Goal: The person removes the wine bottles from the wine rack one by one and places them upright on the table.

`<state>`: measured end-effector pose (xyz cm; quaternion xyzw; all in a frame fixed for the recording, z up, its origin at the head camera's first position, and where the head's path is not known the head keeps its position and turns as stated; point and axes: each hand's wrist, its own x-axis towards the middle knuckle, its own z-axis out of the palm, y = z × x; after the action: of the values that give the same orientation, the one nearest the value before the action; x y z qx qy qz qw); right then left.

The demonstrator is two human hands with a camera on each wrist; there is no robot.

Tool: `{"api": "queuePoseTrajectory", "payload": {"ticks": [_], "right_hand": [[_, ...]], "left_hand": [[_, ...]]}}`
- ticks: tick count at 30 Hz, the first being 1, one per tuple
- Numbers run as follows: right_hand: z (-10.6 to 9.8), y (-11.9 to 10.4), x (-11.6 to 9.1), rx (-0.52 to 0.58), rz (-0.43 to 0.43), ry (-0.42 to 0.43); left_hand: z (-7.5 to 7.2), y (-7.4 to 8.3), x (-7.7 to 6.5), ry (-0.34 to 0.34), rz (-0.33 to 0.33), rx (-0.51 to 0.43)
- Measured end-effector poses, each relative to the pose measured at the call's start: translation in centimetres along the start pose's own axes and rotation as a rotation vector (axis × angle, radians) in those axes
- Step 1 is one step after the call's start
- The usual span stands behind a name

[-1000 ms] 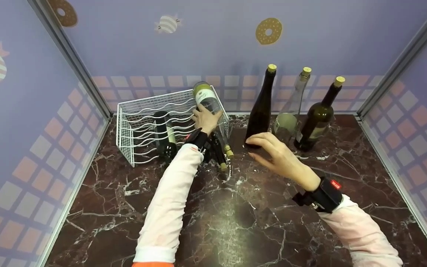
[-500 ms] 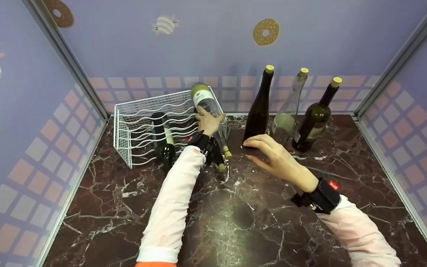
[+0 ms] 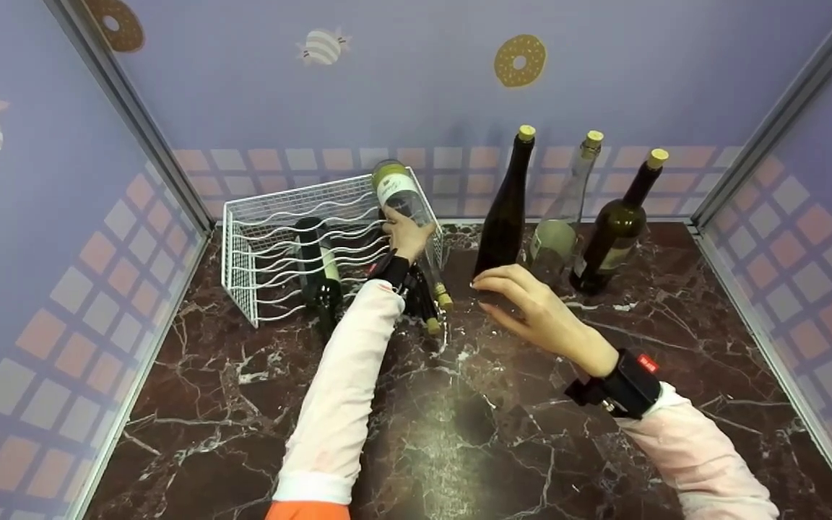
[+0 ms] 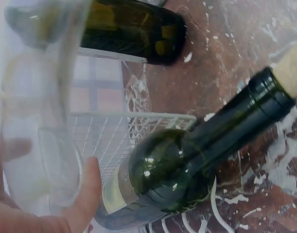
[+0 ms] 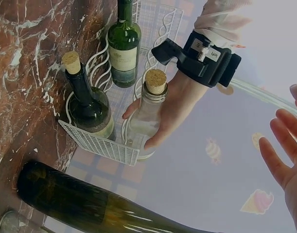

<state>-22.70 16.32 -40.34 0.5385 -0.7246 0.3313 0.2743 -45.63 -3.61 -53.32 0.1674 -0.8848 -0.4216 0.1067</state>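
My left hand (image 3: pixel 407 237) grips a clear glass wine bottle (image 3: pixel 396 186) that lies high at the right end of a white wire wine rack (image 3: pixel 240 282), its cork pointing toward the front. In the right wrist view, thumb and fingers wrap both sides of this bottle. Just below it in the rack lies a dark green corked bottle (image 5: pixel 92 114), partly covered by the arm in the head view. Another green bottle (image 3: pixel 311 249) rests further left in the rack. My right hand (image 3: pixel 531 307) hovers with relaxed, bent fingers in front of a tall dark bottle (image 3: pixel 506 209), holding nothing.
Right of the tall dark bottle stand a clear corked bottle (image 3: pixel 557 235) and a dark green corked bottle (image 3: pixel 612 227), both upright near the back wall. Patterned panels enclose the marble-look tabletop (image 3: pixel 488 433) at the back and both sides.
The left hand stays on the clear bottle, with only a slight shift of the wrist. The right hand barely moves, and the bottles keep their places.
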Motion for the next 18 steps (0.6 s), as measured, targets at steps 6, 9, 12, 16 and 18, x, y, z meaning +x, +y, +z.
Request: {"api": "queuePoseTrajectory", "payload": {"ticks": [6,9,12,16,18], "right_hand": [[0.0,0.1,-0.3,-0.006,0.012,-0.009],[0.0,0.2,-0.4,-0.007,0.015,-0.008],[0.0,0.2,-0.4,-0.006,0.015,-0.006],[0.0,0.3,-0.5,-0.005,0.015,-0.006],[-0.1,0.3,-0.6,-0.005,0.017,-0.005]], "left_hand": [[3.5,-3.0,4.2,-0.057,-0.048,-0.027],[2.7,-2.7,3.9,-0.089,-0.059,-0.034],[2.0,-2.6,3.1,-0.058,-0.027,-0.061],[0.1,-1.6,1.3,-0.074,-0.013,-0.151],[-0.7,-1.0,0.8,-0.103,-0.012,-0.188]]}}
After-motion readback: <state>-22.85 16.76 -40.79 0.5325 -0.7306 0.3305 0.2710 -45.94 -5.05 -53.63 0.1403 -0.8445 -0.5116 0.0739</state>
